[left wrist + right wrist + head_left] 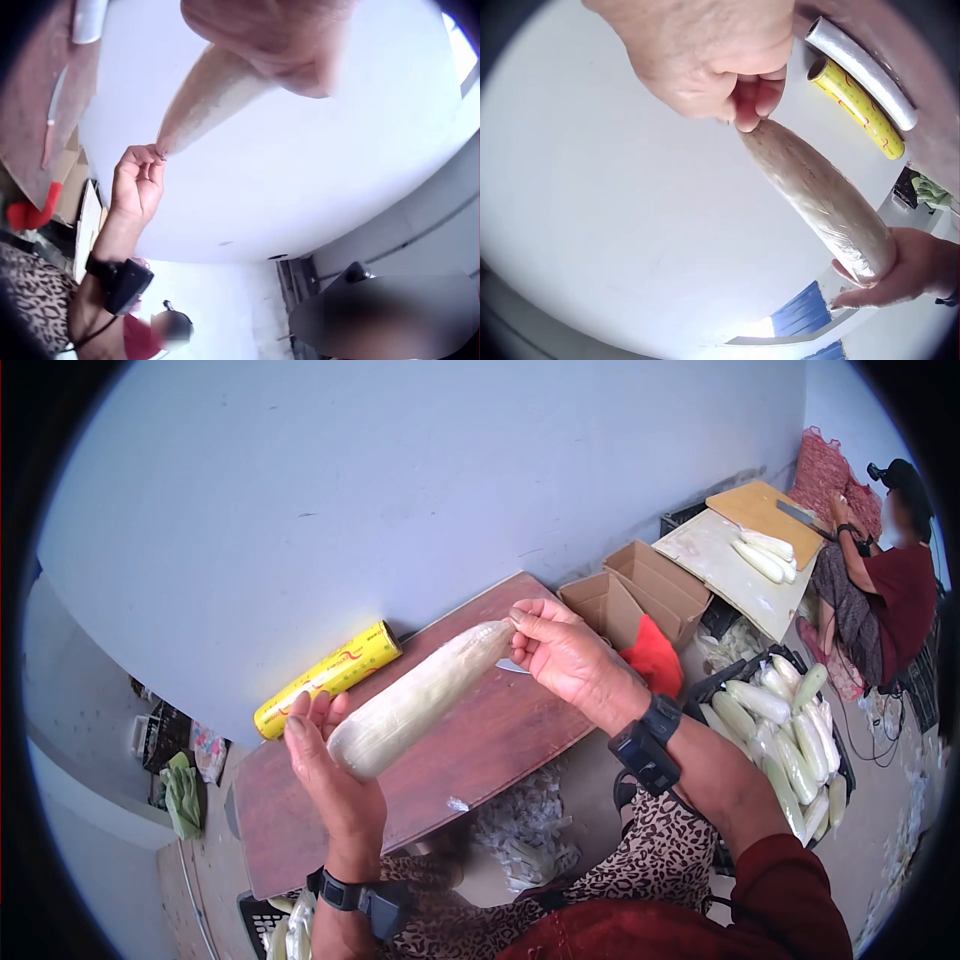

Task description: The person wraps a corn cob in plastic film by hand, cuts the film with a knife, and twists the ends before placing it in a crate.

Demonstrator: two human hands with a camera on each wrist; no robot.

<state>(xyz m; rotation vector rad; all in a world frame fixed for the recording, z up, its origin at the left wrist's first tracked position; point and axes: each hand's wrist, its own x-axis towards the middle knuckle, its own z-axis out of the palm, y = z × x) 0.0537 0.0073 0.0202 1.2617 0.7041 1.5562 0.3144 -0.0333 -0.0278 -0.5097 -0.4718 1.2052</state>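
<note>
A long, pale vegetable [425,695] in clear, shiny plastic film is held up at a slant over the brown table. My right hand [555,645] pinches its narrow tip between thumb and fingers, as the right wrist view also shows. Around the thick lower end, my left hand [340,780] cups the vegetable, with thumb and fingers on either side. A yellow printed tube [328,678] lies on the table just beyond the left hand. Beside it in the right wrist view lies a silvery roll of film [862,71].
A knife [56,97] lies on the brown table [300,830]. To the right are cardboard boxes [655,582], a red cloth [655,658] and a crate [845,760] of wrapped vegetables. Farther right, a person [895,600] sits by a board [755,510]. Crumpled film [525,830] lies below the table.
</note>
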